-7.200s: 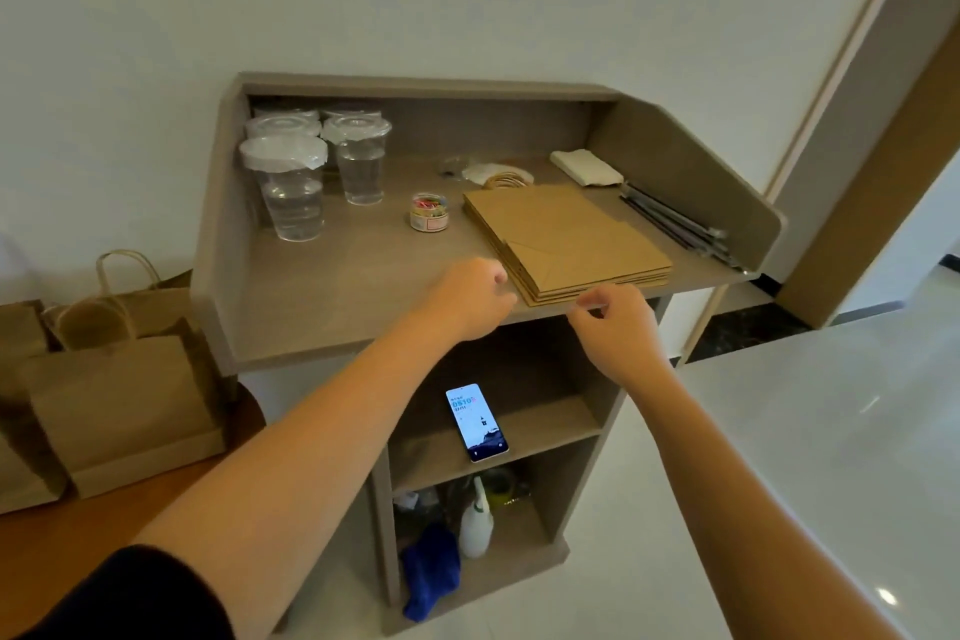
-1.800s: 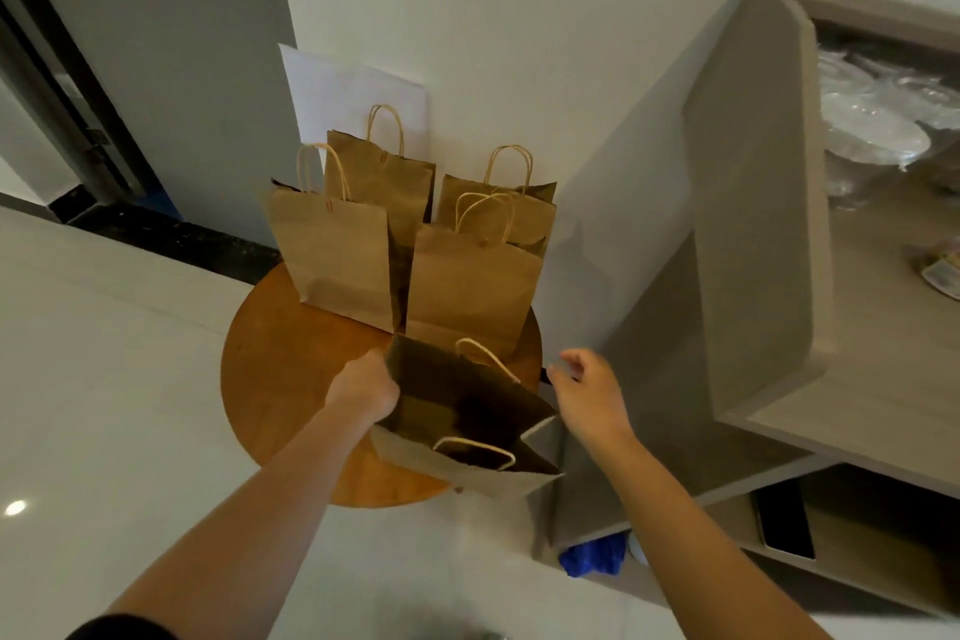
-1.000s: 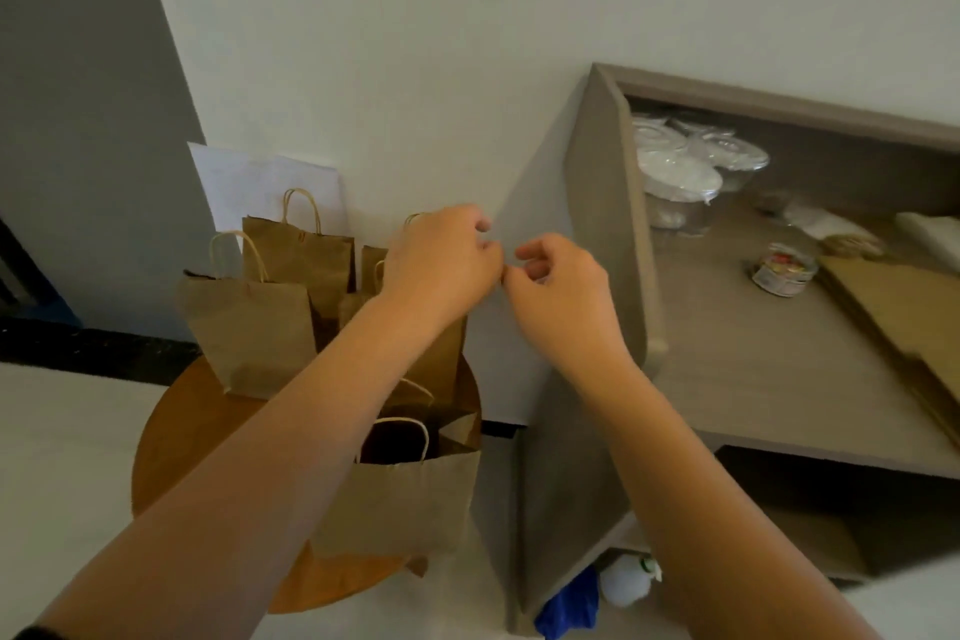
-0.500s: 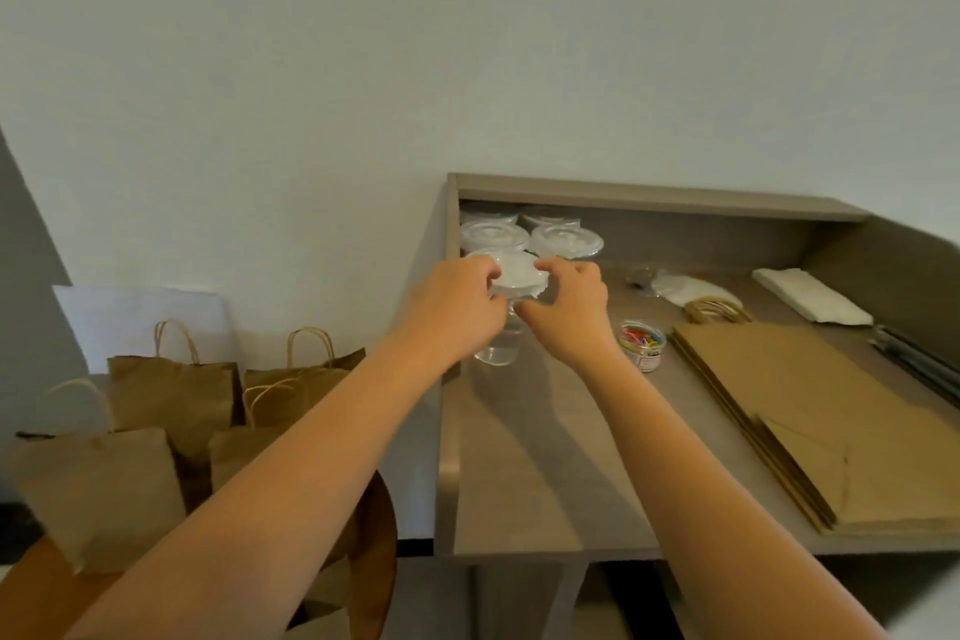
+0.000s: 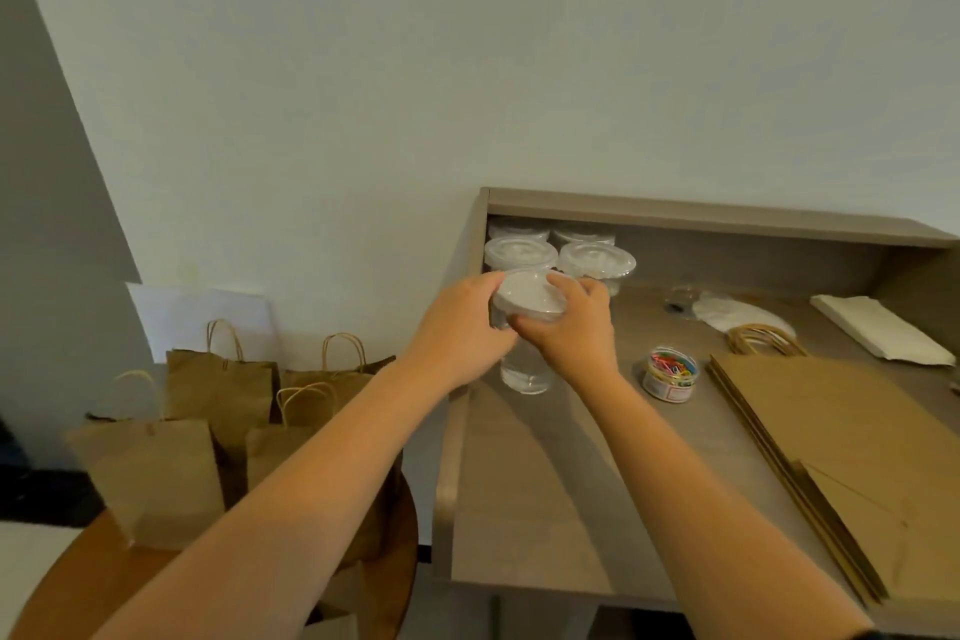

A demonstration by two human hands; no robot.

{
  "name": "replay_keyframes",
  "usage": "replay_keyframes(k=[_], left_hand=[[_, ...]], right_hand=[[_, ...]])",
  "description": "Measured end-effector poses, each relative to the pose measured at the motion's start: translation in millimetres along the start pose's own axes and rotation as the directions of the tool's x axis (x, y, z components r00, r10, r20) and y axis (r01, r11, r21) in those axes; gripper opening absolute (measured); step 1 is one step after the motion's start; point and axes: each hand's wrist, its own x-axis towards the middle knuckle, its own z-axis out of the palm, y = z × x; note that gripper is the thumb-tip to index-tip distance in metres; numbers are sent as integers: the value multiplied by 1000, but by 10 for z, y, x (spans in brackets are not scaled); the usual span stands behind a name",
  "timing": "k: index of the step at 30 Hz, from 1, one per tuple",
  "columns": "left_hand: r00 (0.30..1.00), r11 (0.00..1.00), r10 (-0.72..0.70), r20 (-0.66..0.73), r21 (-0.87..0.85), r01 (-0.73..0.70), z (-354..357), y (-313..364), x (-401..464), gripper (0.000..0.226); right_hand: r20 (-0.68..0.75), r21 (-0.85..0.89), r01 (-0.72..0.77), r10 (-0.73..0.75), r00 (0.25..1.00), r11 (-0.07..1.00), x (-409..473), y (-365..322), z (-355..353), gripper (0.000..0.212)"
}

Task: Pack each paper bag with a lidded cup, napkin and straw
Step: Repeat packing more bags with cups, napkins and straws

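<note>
A clear lidded cup (image 5: 525,322) with water in it stands near the left side of the wooden desk top (image 5: 524,494). My left hand (image 5: 460,327) and my right hand (image 5: 574,327) both grip its upper part around the white lid. Several more lidded cups (image 5: 597,261) stand behind it in the back left corner. A stack of flat paper bags (image 5: 841,452) lies on the right of the desk. White napkins (image 5: 880,333) lie at the back right. Several upright paper bags (image 5: 150,473) stand on the round wooden table (image 5: 98,582) at the lower left. No straws can be made out.
A small tub of coloured paper clips (image 5: 671,373) sits right of the held cup. Loose bag handles (image 5: 763,339) and white paper (image 5: 737,309) lie behind the flat bags. The desk has raised walls at the back (image 5: 717,216) and left side (image 5: 449,452).
I put the opened bag down on the round table and turned to the desk. Both hands reached the front cup half a second ago and still hold it around the lid.
</note>
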Motion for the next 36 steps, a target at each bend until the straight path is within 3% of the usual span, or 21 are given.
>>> replay_keyframes(k=[4, 7, 12, 16, 21, 24, 27, 29, 32, 36], left_hand=[[998, 966, -6, 69, -256, 23, -18, 10, -112, 83], [997, 841, 13, 72, -541, 28, -63, 81, -226, 83], [998, 700, 29, -52, -712, -57, -311, 154, -402, 88], [994, 710, 43, -104, -696, -104, -566, -8, -641, 90], [997, 766, 54, -48, -639, -72, -886, -471, -1086, 80], [1000, 784, 2, -7, -620, -6, -995, -799, -1407, 85], [999, 777, -28, 24, -628, 37, -1019, -1155, -1721, 90], [998, 793, -54, 26, -607, 58, -1010, -1345, -1884, 92], [993, 797, -78, 92, -592, 117, -945, -1594, -2045, 91], [942, 792, -233, 242, -515, 328, -909, -1981, -2100, 78]], right_hand=[[-90, 73, 34, -28, 996, 997, -174, -266, -264, 72], [-120, 105, 116, -103, 987, 988, -375, -582, -485, 70], [-81, 130, 166, -156, 984, 978, -744, -1056, -598, 71], [26, 101, 185, -188, 982, 978, -981, -1283, -478, 78], [333, -11, 210, -195, 923, 978, -1204, -1570, -189, 82], [505, -27, 198, -158, 849, 980, -1274, -1681, 97, 79], [656, -39, 199, -125, 745, 979, -1371, -1719, 447, 89], [696, -84, 248, -121, 708, 965, -1444, -1710, 679, 93], [702, -151, 333, -137, 699, 931, -1561, -1657, 995, 82], [687, -220, 354, -113, 718, 909, -1571, -1391, 1293, 88]])
